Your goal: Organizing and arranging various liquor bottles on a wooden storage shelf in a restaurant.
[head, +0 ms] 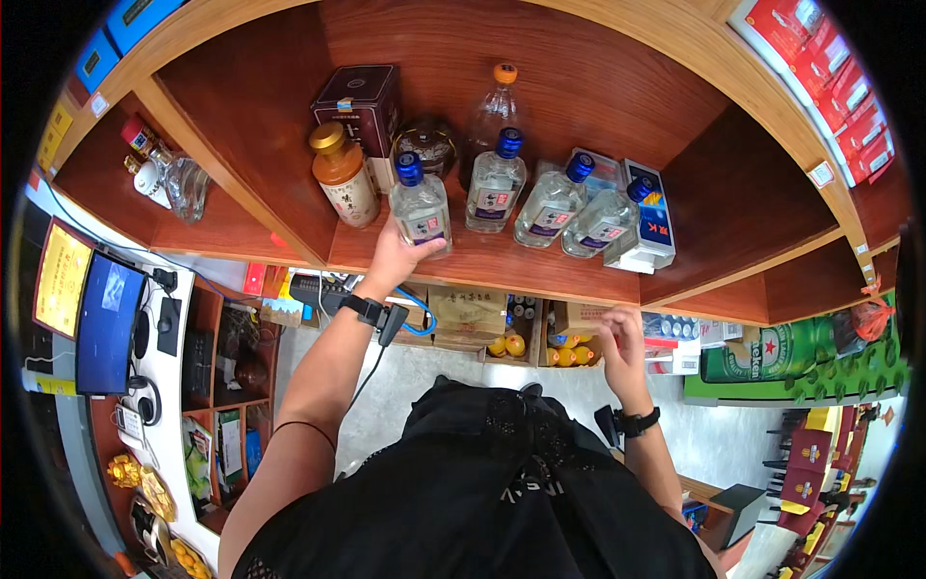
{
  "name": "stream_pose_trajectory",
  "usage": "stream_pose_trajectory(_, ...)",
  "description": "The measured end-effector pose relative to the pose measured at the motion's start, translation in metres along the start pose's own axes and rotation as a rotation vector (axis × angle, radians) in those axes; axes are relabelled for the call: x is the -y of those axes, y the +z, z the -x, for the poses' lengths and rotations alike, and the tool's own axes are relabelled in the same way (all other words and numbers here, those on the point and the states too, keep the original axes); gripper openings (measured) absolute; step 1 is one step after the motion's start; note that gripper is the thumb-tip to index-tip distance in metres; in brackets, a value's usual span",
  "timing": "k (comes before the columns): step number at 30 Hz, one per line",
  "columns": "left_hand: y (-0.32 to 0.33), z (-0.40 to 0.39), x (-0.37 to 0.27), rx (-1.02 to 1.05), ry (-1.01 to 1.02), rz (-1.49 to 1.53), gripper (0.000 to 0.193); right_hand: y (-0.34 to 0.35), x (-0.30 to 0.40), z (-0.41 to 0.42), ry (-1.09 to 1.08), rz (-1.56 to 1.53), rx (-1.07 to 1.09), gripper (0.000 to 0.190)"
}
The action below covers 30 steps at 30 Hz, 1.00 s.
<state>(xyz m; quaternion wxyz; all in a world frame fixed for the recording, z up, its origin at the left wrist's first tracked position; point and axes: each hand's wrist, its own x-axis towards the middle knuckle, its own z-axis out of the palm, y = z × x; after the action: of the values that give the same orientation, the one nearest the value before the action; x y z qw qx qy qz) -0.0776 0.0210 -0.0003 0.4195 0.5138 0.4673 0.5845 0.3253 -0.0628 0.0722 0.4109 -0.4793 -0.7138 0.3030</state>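
My left hand (398, 257) is wrapped around the lower part of a clear glass liquor bottle (418, 203) with a blue cap, at the front edge of a wooden shelf (470, 262). Whether its base rests on the wood is hard to tell. Three like bottles stand to its right: one upright bottle (495, 184), a second bottle (551, 203) and a third bottle (604, 221) by some boxes. My right hand (623, 340), fingers curled and holding nothing visible, hangs below the shelf's front edge. Left of the held bottle is a brown and cream ceramic bottle (346, 177) with a gold cap.
Behind stand a dark carton (362, 108), a dark round jar (425, 145) and an orange-capped bottle (499, 101). A white and blue box (647, 217) is at right. Wooden dividers (231, 166) bound the compartment. Beneath are cardboard boxes (469, 315) and orange-capped bottles (568, 354).
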Motion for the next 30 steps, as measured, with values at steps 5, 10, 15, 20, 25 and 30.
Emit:
stream_pose_trajectory(5, 0.007, -0.035, 0.001, 0.028, 0.060, -0.075, 0.072, -0.027, -0.035, 0.038, 0.101, 0.026, -0.135, 0.011)
stream_pose_trajectory(10, -0.014, -0.060, 0.032, 0.063, 0.006, -0.257, 0.063, -0.035, -0.065, 0.074, 0.194, 0.163, -0.156, 0.015)
stream_pose_trajectory(15, 0.002, -0.075, 0.018, 0.139, 0.011, -0.383, 0.045, -0.069, -0.066, 0.090, 0.378, 0.123, -0.235, 0.021)
stream_pose_trajectory(20, -0.002, -0.084, 0.036, 0.115, 0.155, -0.586, 0.069, -0.123, -0.097, 0.096, 0.334, 0.136, -0.352, 0.021)
stream_pose_trajectory(25, 0.014, -0.076, 0.049, -0.010, 0.065, -0.422, 0.070, -0.218, -0.162, 0.060, 0.211, 0.269, -0.397, 0.018)
stream_pose_trajectory(30, 0.032, -0.016, 0.057, -0.424, -0.031, -0.500, 0.031, -0.342, -0.212, -0.050, 0.171, -0.009, -0.592, 0.029)
